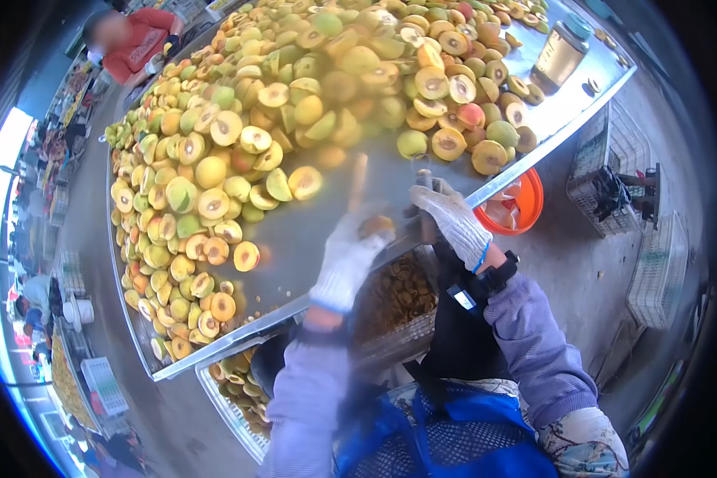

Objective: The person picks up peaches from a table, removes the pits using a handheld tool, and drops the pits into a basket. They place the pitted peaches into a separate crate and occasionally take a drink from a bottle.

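My left hand point(349, 253), in a white knit glove and smeared by motion, is closed over the table's front part. A brownish apricot half point(377, 226) shows at its fingers. From that hand a tan, stick-like shape point(359, 182) points away, too blurred to name. My right hand point(452, 217), gloved in white too, has its fingers curled on a dark-handled tool point(427, 203) at the table edge; a small ring shows at the tool's far end. Halved apricots point(215, 203) with brown centers are heaped beyond both hands on the metal table point(299, 239).
An orange bucket point(534, 199) stands below the table edge at right. A bottle point(562, 52) is on the far right corner. Crates point(659, 271) line the right floor, and another crate point(223, 398) of apricot pieces sits below the table. A person point(139, 44) works at far left.
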A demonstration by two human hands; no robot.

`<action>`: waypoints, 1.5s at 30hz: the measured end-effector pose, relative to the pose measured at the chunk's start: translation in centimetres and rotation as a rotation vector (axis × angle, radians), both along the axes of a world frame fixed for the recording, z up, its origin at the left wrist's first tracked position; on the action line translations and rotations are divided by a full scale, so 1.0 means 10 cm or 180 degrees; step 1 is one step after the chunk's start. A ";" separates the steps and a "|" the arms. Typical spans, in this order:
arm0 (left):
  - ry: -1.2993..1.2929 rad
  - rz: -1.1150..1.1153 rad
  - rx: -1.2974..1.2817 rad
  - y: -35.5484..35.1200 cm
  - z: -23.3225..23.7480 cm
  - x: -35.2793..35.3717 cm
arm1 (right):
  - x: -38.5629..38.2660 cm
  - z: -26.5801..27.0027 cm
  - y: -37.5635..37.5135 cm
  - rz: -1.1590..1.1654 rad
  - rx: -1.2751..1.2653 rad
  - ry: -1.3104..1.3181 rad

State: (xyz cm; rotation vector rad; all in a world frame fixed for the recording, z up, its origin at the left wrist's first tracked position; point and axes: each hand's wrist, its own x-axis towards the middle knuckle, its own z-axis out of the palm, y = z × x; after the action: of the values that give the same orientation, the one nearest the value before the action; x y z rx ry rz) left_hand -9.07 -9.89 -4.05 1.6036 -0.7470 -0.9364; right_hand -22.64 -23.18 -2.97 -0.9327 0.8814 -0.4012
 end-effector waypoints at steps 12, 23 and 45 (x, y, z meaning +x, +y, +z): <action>-0.1956 -0.0159 0.0131 0.72 0.28 -0.14 | -0.04 -0.01 -0.13 0.0728 -0.0354 -0.0110; -0.2727 -0.0400 0.0863 0.54 0.05 -0.14 | -0.26 -0.09 -0.59 0.0500 -0.2482 0.1170; -0.2624 0.0255 0.0996 0.56 0.17 0.09 | -0.12 -0.12 -0.30 0.0926 -0.1269 -0.0080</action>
State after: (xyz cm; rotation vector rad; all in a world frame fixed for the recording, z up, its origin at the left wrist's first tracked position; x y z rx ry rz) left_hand -8.17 -4.25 -2.38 2.3124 -1.1112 -0.3050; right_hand -23.86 -26.19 -4.15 -1.4001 0.6386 -0.3412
